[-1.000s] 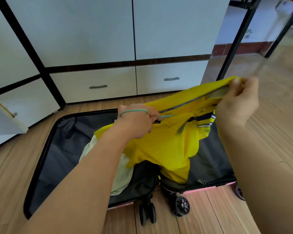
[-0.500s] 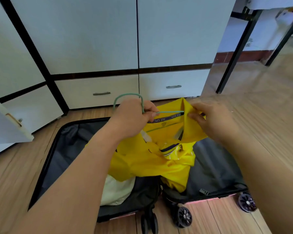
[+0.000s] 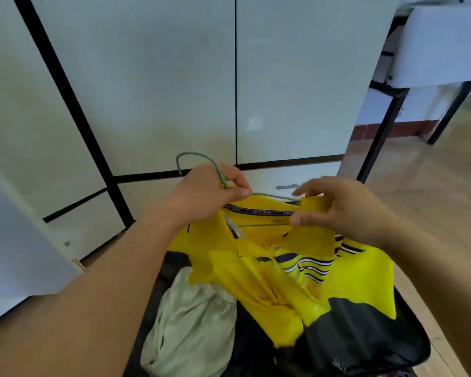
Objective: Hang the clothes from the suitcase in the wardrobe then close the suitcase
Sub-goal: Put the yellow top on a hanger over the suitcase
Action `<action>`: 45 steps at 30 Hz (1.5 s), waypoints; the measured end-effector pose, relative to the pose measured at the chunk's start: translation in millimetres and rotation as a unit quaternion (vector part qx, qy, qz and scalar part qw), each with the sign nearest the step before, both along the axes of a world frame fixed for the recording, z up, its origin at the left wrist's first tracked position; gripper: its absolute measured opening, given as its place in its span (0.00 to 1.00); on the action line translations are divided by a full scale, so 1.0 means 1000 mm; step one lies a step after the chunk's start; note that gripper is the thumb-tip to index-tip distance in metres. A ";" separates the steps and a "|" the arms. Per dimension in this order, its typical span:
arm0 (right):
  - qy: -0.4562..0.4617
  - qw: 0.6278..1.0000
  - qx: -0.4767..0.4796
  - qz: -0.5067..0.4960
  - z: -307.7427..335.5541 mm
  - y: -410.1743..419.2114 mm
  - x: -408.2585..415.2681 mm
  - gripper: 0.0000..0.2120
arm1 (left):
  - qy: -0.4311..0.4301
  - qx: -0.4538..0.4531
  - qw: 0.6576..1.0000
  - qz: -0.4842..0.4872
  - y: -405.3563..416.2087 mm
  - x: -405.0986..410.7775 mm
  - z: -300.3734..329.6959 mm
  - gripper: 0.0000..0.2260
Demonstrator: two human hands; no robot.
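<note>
Head view: The left hand [image 3: 207, 191] grips the neck of a green wire hanger [image 3: 199, 164], hook upright. The right hand [image 3: 343, 208] pinches the collar of the yellow polo shirt [image 3: 283, 268], apparently over the hanger's right arm; blur limits certainty. The shirt hangs above the open suitcase [image 3: 365, 338], its hem reaching the black lining. A pale green garment [image 3: 191, 325] lies at the suitcase's left side. The white wardrobe [image 3: 297, 85] stands behind, doors closed.

A home bedroom is showing here: a white wardrobe [image 3: 297, 91] with black trim is standing on wood flooring [image 3: 433, 202], an open suitcase [image 3: 378, 346] lying before it.
</note>
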State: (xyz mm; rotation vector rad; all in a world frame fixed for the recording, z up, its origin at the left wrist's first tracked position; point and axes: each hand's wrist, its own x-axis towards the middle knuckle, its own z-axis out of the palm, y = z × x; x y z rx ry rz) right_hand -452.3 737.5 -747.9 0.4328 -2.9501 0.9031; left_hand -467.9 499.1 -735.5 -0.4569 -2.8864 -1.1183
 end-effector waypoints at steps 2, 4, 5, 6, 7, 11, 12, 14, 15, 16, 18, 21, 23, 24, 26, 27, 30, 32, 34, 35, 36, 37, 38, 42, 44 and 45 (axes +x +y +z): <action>0.066 0.998 0.007 0.004 0.028 -0.008 -0.003 0.15 | -0.023 0.021 0.999 0.013 -0.012 -0.004 0.031 0.05; 0.134 0.990 -0.041 -0.009 0.061 -0.013 -0.006 0.08 | -0.029 0.051 0.998 0.026 -0.020 -0.007 0.067 0.16; 0.156 0.986 -0.049 -0.006 0.082 -0.016 -0.008 0.07 | -0.034 0.068 0.997 0.032 -0.024 -0.008 0.088 0.21; 0.176 0.983 -0.048 -0.005 0.108 -0.018 -0.010 0.07 | -0.043 0.075 0.996 0.036 -0.029 -0.008 0.114 0.24; 0.198 0.979 -0.046 -0.001 0.135 -0.021 -0.010 0.06 | -0.039 0.060 0.997 0.032 -0.033 -0.008 0.136 0.24; 0.243 0.969 -0.035 0.000 0.240 -0.034 -0.010 0.07 | 0.036 0.029 0.997 0.062 -0.049 -0.006 0.230 0.13; 0.260 0.966 -0.015 -0.006 0.267 -0.037 -0.012 0.08 | 0.061 0.034 0.995 0.072 -0.052 -0.005 0.259 0.11; 0.282 0.958 0.034 -0.050 0.321 -0.042 -0.013 0.10 | 0.118 0.038 0.988 0.093 -0.054 0.002 0.321 0.06; 0.279 0.955 0.046 -0.087 0.351 -0.048 -0.010 0.11 | 0.157 0.039 0.980 0.113 -0.054 0.009 0.354 0.04; 0.260 0.957 0.042 -0.123 0.384 -0.053 -0.008 0.11 | 0.213 0.045 0.967 0.132 -0.056 0.017 0.388 0.03; 0.165 0.975 0.094 -0.115 0.425 -0.062 -0.001 0.13 | 0.278 -0.022 0.951 0.135 -0.053 0.031 0.432 0.05; 0.107 0.990 0.060 -0.063 0.492 -0.071 0.013 0.13 | 0.169 -0.214 0.958 0.093 -0.063 0.047 0.493 0.09; 0.127 0.990 -0.018 -0.052 0.539 -0.074 0.025 0.14 | 0.222 -0.173 0.949 0.142 -0.082 0.059 0.547 0.11; 0.082 0.995 -0.048 -0.012 0.564 -0.076 0.031 0.17 | 0.244 -0.139 0.949 0.142 -0.093 0.065 0.576 0.11; -0.044 0.987 -0.140 0.069 0.604 -0.086 0.046 0.21 | 0.221 -0.112 0.964 0.096 -0.104 0.074 0.617 0.09; -0.054 0.980 -0.171 0.083 0.621 -0.091 0.052 0.19 | 0.212 -0.088 0.970 0.082 -0.110 0.078 0.635 0.07; 0.040 0.980 -0.182 0.063 0.663 -0.107 0.067 0.18 | 0.221 -0.042 0.970 0.090 -0.125 0.095 0.680 0.08; 0.103 0.976 -0.188 0.038 0.683 -0.115 0.072 0.18 | 0.205 -0.043 0.974 0.085 -0.135 0.104 0.702 0.11; 0.188 0.964 -0.190 -0.002 0.703 -0.120 0.073 0.16 | 0.194 -0.027 0.979 0.065 -0.142 0.113 0.722 0.13; 0.253 0.949 -0.186 -0.040 0.712 -0.124 0.074 0.15 | 0.198 -0.003 0.979 0.056 -0.146 0.119 0.732 0.13; 0.322 0.924 -0.190 -0.079 0.717 -0.129 0.077 0.15 | 0.203 0.018 0.978 0.052 -0.149 0.124 0.739 0.12; 0.381 0.900 -0.183 -0.103 0.722 -0.136 0.081 0.15 | 0.214 0.032 0.974 0.060 -0.152 0.125 0.746 0.11; 0.419 0.890 -0.155 -0.092 0.725 -0.143 0.085 0.15 | 0.232 0.023 0.970 0.071 -0.153 0.127 0.751 0.12; 0.366 0.924 -0.109 -0.029 0.729 -0.165 0.098 0.15 | 0.255 -0.088 0.958 0.099 -0.163 0.138 0.758 0.13; 0.292 0.952 -0.089 -0.007 0.735 -0.169 0.103 0.18 | 0.254 -0.067 0.959 0.102 -0.172 0.146 0.758 0.15; 0.247 0.967 -0.054 0.026 0.734 -0.174 0.106 0.18 | 0.254 -0.059 0.959 0.108 -0.176 0.150 0.758 0.16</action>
